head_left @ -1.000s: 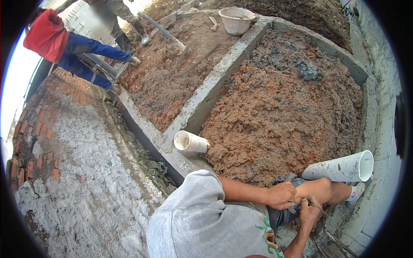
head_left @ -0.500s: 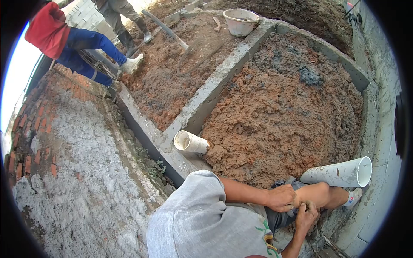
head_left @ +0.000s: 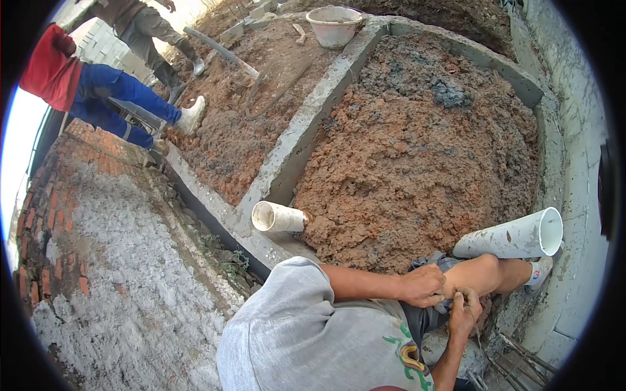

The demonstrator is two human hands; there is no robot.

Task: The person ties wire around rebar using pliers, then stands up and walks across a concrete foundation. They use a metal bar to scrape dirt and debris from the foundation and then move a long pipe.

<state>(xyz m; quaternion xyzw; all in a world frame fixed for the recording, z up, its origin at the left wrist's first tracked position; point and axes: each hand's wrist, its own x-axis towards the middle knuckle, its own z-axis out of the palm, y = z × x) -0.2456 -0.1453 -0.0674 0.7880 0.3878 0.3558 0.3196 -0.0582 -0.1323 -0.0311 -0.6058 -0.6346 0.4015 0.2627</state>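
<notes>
My left hand (head_left: pixel 422 285) is closed, its fingertips pinched together against my bare leg (head_left: pixel 475 274) just below the rolled dark shorts (head_left: pixel 424 316). My right hand (head_left: pixel 464 310) is right beside it, thumb and fingers also pressed together at the leg. Whatever lies between the fingers of either hand is too small to make out. Close by the knee, a wide white PVC pipe (head_left: pixel 508 236) leans out of the brown soil (head_left: pixel 404 176). A shorter white pipe (head_left: pixel 279 216) sticks out at the soil's left corner.
Concrete beams (head_left: pixel 306 130) frame the soil. A rough wall (head_left: pixel 577 176) rises on the right; a brick-and-mortar surface (head_left: pixel 130 260) slopes at left. Two co-workers stand at upper left, one in a red top (head_left: pixel 52 68). A white bucket (head_left: pixel 334 27) and a grey pole (head_left: pixel 222 51) lie beyond.
The view has shifted slightly, so the surroundings sit further left and higher. Both my hands stay pinched at the leg with little visible movement.
</notes>
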